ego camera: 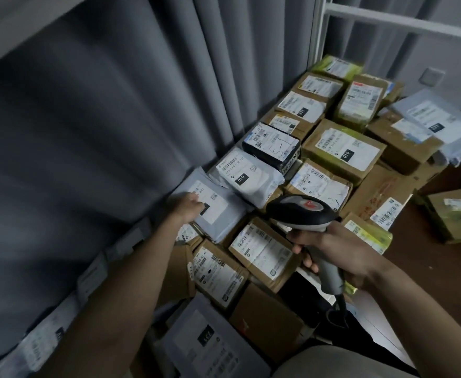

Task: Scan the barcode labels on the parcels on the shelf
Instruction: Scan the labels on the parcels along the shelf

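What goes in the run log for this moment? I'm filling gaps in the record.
left hand: flat on grey mailer label | right hand: gripping barcode scanner, head above parcels | scan: not confirmed

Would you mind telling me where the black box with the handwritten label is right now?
In the head view, the black box sits mid-frame near the grey curtain, just beyond the white mailer bag marked 010 and left of a large cardboard box marked 010.

Dim, bluish light; soft motion blur throughout, wide-angle bending at edges.
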